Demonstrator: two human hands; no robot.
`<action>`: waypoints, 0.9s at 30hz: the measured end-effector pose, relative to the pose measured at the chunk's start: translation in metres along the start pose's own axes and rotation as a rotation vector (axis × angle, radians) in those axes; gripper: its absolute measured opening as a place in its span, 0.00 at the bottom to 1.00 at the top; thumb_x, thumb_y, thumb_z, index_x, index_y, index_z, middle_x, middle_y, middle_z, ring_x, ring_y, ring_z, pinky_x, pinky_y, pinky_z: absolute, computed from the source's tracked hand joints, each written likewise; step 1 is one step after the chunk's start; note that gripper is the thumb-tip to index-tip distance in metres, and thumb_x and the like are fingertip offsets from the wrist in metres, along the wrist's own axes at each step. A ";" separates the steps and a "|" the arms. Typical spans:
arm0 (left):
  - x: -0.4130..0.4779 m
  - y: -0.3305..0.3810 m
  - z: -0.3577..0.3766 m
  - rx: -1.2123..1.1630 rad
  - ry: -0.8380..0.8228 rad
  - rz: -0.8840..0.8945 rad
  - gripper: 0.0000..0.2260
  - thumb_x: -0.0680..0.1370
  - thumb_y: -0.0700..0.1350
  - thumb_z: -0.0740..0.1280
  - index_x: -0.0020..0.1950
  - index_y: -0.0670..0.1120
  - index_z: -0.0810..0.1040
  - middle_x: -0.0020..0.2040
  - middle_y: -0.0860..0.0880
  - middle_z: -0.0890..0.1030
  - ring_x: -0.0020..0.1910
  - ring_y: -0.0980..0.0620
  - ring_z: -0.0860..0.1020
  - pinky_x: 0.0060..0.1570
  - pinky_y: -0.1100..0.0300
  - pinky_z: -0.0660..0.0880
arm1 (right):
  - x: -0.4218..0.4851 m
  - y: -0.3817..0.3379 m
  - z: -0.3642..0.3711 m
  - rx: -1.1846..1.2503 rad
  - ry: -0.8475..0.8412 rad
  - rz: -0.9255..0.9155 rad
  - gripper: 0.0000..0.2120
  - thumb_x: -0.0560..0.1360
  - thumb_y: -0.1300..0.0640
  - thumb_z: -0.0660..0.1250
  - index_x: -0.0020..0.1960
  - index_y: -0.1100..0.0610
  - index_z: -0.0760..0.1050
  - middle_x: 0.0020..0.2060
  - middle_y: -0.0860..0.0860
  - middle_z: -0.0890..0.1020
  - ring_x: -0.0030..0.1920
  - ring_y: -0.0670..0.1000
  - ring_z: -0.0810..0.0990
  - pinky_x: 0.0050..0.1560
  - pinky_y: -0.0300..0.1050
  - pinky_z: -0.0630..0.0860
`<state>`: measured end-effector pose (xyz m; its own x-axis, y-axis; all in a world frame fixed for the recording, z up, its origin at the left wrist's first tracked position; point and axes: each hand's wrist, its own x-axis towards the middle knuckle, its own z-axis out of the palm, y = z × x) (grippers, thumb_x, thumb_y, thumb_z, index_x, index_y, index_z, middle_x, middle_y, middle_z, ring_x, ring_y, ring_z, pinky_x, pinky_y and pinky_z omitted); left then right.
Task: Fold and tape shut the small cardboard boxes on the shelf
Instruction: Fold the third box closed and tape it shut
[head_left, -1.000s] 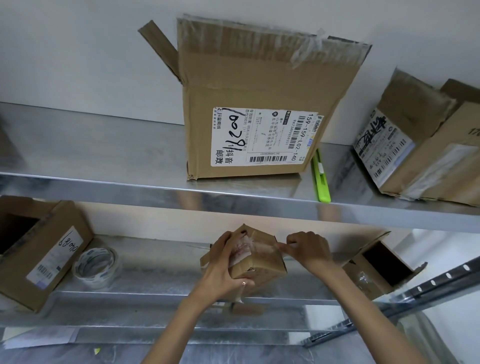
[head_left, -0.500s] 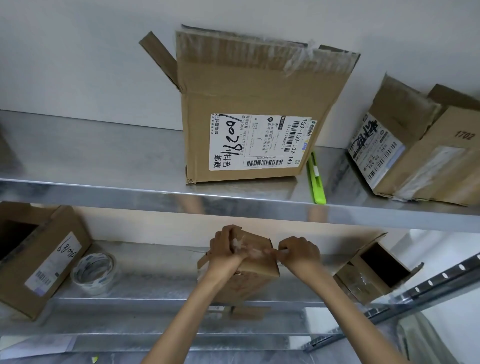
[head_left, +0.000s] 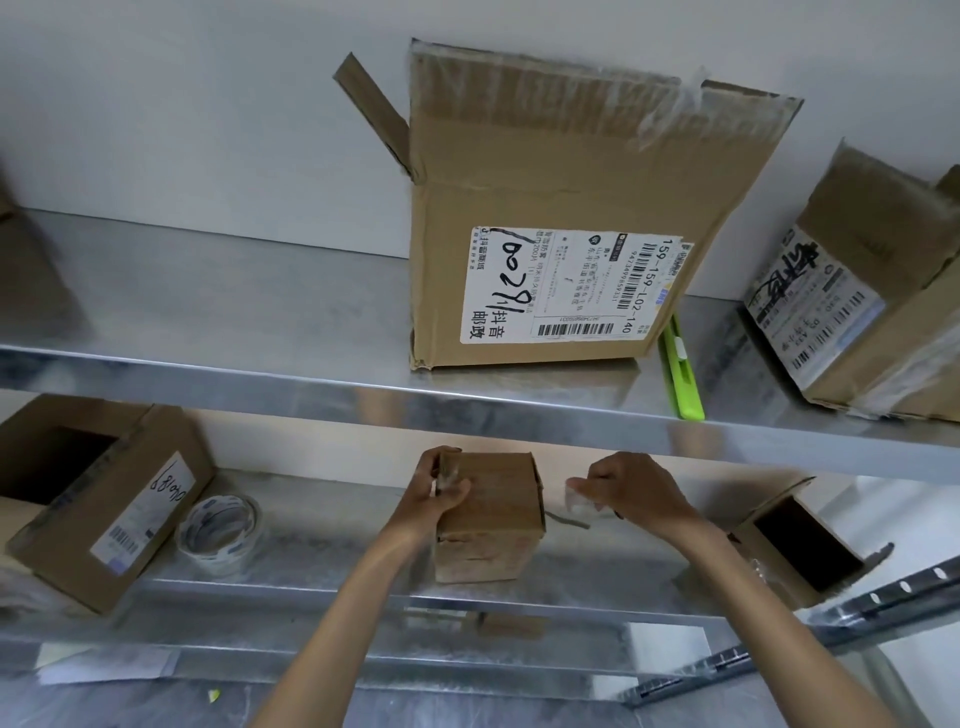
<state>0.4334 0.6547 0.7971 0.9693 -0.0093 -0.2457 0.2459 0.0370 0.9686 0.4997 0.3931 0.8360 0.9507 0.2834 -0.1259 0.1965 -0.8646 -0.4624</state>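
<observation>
Clear scrap (head_left: 579, 496), perhaps tape; right hand (head_left: 636, 491)

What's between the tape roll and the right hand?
The small box, held by the left hand, stands there; the head view shows it.

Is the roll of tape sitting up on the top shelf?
No, the tape roll sits on the lower shelf, next to the open box on the left.

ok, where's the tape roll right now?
Head view, lower shelf, left side: the tape roll lies between the open labelled box and the small box held by the left hand.
</observation>
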 end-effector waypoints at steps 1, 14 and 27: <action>0.000 0.000 0.000 -0.002 0.000 0.002 0.18 0.79 0.42 0.65 0.67 0.48 0.64 0.55 0.56 0.71 0.52 0.60 0.73 0.40 0.73 0.75 | 0.002 0.004 0.001 -0.113 0.039 0.019 0.29 0.69 0.34 0.66 0.27 0.60 0.69 0.22 0.51 0.73 0.29 0.50 0.77 0.34 0.44 0.68; 0.008 0.012 -0.003 0.635 -0.044 0.085 0.27 0.79 0.54 0.61 0.74 0.54 0.53 0.73 0.50 0.58 0.74 0.47 0.58 0.71 0.43 0.60 | 0.010 -0.009 0.043 -0.127 0.006 0.107 0.27 0.71 0.36 0.65 0.26 0.55 0.65 0.21 0.48 0.68 0.24 0.46 0.69 0.30 0.41 0.62; 0.013 0.023 0.050 1.221 -0.031 0.435 0.26 0.66 0.50 0.74 0.60 0.60 0.65 0.64 0.53 0.60 0.67 0.48 0.58 0.66 0.48 0.58 | -0.005 -0.029 0.035 0.079 0.002 0.214 0.25 0.74 0.39 0.63 0.26 0.54 0.69 0.25 0.47 0.76 0.28 0.46 0.73 0.32 0.43 0.65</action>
<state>0.4519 0.6054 0.8181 0.9648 -0.2501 0.0810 -0.2618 -0.8869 0.3805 0.4808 0.4311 0.8188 0.9693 0.0964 -0.2264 -0.0285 -0.8699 -0.4925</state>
